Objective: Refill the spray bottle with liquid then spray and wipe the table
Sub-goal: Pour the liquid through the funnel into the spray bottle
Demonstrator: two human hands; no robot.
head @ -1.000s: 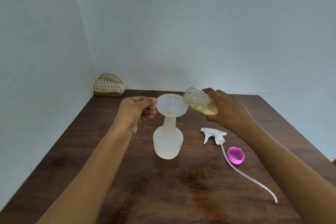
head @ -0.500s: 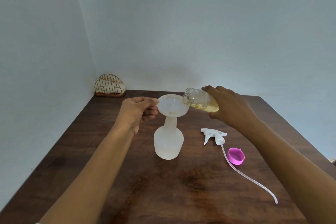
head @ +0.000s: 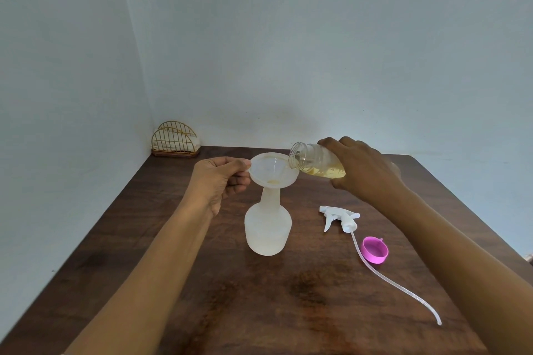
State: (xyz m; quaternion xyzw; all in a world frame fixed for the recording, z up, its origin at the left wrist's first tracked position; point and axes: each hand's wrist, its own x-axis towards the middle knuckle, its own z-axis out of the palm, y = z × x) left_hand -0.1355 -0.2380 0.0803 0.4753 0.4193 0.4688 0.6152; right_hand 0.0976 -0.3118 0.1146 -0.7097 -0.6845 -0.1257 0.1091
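A translucent white spray bottle (head: 267, 228) stands capless at the middle of the dark wooden table (head: 202, 297). A white funnel (head: 272, 171) sits in its neck, and my left hand (head: 220, 179) pinches the funnel's left rim. My right hand (head: 363, 170) grips a clear refill bottle (head: 313, 160) of yellowish liquid, tipped nearly flat with its open mouth over the funnel's right edge. A little yellow liquid lies in the funnel's throat. The white trigger sprayer head (head: 340, 217) lies on the table to the right, its long clear tube (head: 395, 282) trailing toward me.
A pink cap (head: 375, 249) lies open side up beside the tube. A gold wire napkin holder (head: 175, 140) with white napkins stands in the far left corner against the wall. Pale walls close the table's left and far sides.
My right hand has lifted the refill bottle slightly and tilted it a bit flatter over the funnel. The left hand and spray bottle have stayed put.
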